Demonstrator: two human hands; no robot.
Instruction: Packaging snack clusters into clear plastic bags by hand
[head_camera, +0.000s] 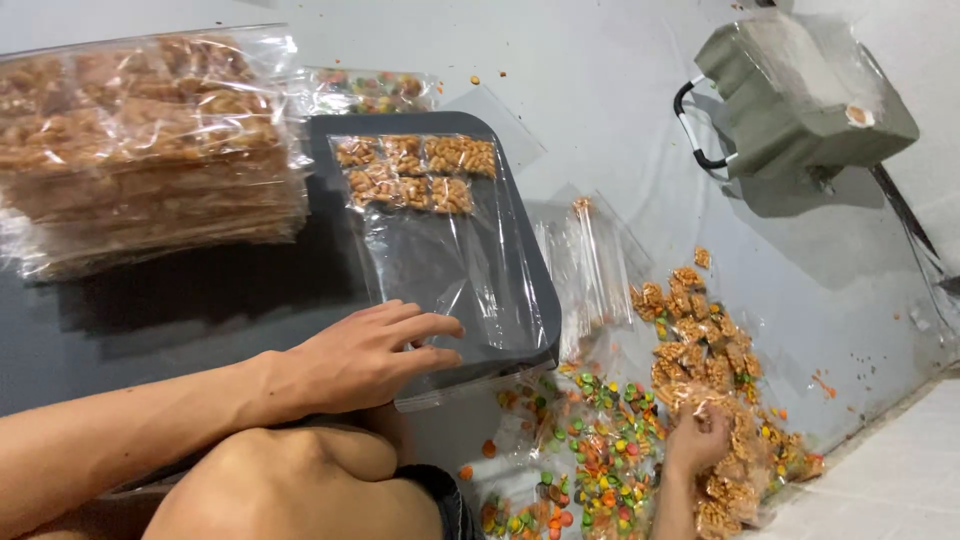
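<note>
Left hand (375, 352) lies flat and open on a clear plastic bag (440, 250) on the dark tray (520, 300). Right hand (698, 437) pinches orange crunchy snacks (700, 340) near colourful round candies (590, 450). Far left sits a stack of packed snack bags (140, 140).

A single camera sits on the person's head and looks steeply down and forward over a raised knee (300, 480) at the floor. It is close: the left hand (365, 355) and right hand (698, 440) fill the lower part of the view. The frame is tilted, so the dark tray (200, 300) runs off the left edge (its far corner shows). The grey machine (800, 100) marks the far upper right.
</note>
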